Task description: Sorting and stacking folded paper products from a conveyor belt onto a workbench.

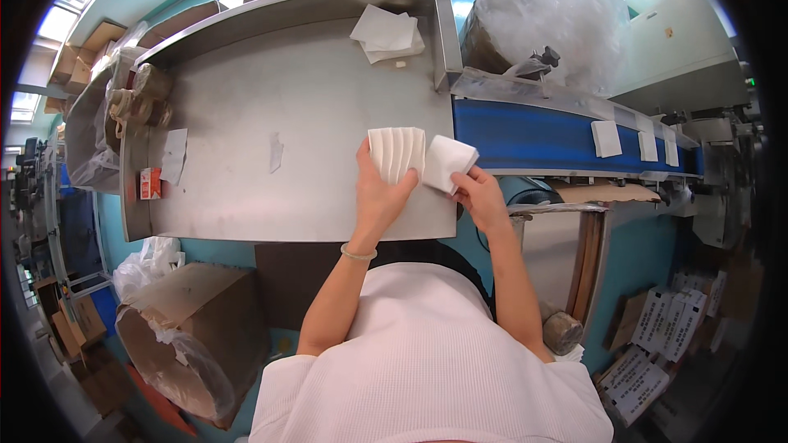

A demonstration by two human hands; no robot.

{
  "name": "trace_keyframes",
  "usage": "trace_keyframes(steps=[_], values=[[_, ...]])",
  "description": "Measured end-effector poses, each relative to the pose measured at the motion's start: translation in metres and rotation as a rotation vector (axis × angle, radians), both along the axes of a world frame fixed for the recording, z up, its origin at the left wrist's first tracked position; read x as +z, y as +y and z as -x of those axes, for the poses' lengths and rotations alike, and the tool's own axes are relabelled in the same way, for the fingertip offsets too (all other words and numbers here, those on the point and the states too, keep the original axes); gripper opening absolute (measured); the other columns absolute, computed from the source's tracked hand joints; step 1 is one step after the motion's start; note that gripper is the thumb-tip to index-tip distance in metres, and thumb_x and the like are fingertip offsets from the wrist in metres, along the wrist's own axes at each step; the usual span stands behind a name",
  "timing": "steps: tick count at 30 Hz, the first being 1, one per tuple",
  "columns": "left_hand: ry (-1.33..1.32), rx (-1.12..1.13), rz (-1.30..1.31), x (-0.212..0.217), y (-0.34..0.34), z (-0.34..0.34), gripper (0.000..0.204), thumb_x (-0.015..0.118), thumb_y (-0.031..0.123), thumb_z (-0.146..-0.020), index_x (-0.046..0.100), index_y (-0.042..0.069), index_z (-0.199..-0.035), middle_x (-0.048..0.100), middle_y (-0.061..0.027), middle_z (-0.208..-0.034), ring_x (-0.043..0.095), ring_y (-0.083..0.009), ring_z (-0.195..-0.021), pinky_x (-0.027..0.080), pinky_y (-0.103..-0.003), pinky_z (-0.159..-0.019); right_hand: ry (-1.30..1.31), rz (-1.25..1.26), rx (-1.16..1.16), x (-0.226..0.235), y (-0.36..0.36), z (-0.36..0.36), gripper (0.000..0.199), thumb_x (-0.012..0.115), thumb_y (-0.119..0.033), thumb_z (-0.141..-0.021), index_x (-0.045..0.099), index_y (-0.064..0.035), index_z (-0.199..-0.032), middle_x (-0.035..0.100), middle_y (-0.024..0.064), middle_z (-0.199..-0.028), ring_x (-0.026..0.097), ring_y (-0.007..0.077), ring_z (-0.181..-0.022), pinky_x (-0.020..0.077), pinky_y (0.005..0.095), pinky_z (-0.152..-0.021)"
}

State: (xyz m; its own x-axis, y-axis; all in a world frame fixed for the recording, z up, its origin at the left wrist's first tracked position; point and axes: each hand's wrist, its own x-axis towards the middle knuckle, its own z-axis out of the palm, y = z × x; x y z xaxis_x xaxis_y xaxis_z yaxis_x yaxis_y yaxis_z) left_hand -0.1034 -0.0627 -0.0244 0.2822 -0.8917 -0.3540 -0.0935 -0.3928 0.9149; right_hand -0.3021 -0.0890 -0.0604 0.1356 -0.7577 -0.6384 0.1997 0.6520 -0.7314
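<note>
My left hand [382, 194] is closed round a stack of folded white napkins [396, 152], whose folded edges show as several curved ridges. Just right of it, my right hand [481, 198] pinches a flat, square folded napkin [449, 162] by its lower right corner. The napkin is close beside the stack, over the right end of the steel table [238, 205]. On the blue conveyor belt [525, 135] to the right lie more folded napkins [607, 139], spaced apart in a row.
Loose white sheets [386, 33] lie at the table's far right corner, near its raised steel rim. A small red box [150, 184] and tape rolls [152, 82] sit at the left edge. A large cardboard box [197, 336] stands below left. Plastic wrap [558, 16] bulges behind the belt.
</note>
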Motion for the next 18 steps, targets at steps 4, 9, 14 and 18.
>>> trace_keyframes(steps=[4, 9, 14, 18], values=[[-0.045, -0.093, 0.103, -0.005, 0.001, 0.007, 0.084, 0.076, 0.024, -0.083, 0.029, -0.004, -0.147, 0.054, -0.0233, -0.132, 0.058, -0.0320, -0.121, 0.050, -0.039, -0.097, 0.137, 0.029, -0.136, 0.000, -0.012, -0.006, 0.045, 0.066, -0.038, -0.097, 0.060, -0.0007, -0.120, 0.067, 0.0057, -0.099, 0.062, 0.0119, -0.080, 0.0509, 0.0252, -0.073], [-0.004, -0.111, 0.156, -0.009, -0.001, 0.014, 0.088, 0.078, 0.024, -0.082, 0.027, -0.006, -0.147, 0.052, -0.0229, -0.133, 0.057, -0.0316, -0.121, 0.050, -0.039, -0.098, 0.310, 0.296, 0.182, 0.009, -0.006, -0.026, 0.037, 0.066, -0.036, -0.097, 0.063, -0.0019, -0.112, 0.066, 0.0014, -0.089, 0.056, 0.0075, -0.075, 0.0459, 0.0227, -0.065], [-0.028, -0.145, 0.152, -0.009, -0.002, 0.009, 0.097, 0.082, 0.023, -0.077, 0.024, -0.007, -0.148, 0.050, -0.0221, -0.135, 0.056, -0.0312, -0.122, 0.050, -0.039, -0.097, 0.170, 0.154, 0.171, 0.022, -0.004, -0.020, 0.034, 0.066, -0.032, -0.097, 0.064, -0.0019, -0.112, 0.066, 0.0002, -0.090, 0.057, 0.0073, -0.076, 0.0467, 0.0229, -0.065], [-0.008, -0.124, 0.138, -0.003, -0.003, 0.014, 0.098, 0.083, 0.024, -0.076, 0.024, -0.006, -0.148, 0.050, -0.0218, -0.135, 0.056, -0.0308, -0.123, 0.050, -0.039, -0.097, 0.239, 0.221, 0.215, 0.011, -0.008, -0.020, 0.033, 0.065, -0.029, -0.097, 0.064, -0.0011, -0.115, 0.067, 0.0009, -0.093, 0.059, 0.0085, -0.079, 0.0488, 0.0241, -0.067]])
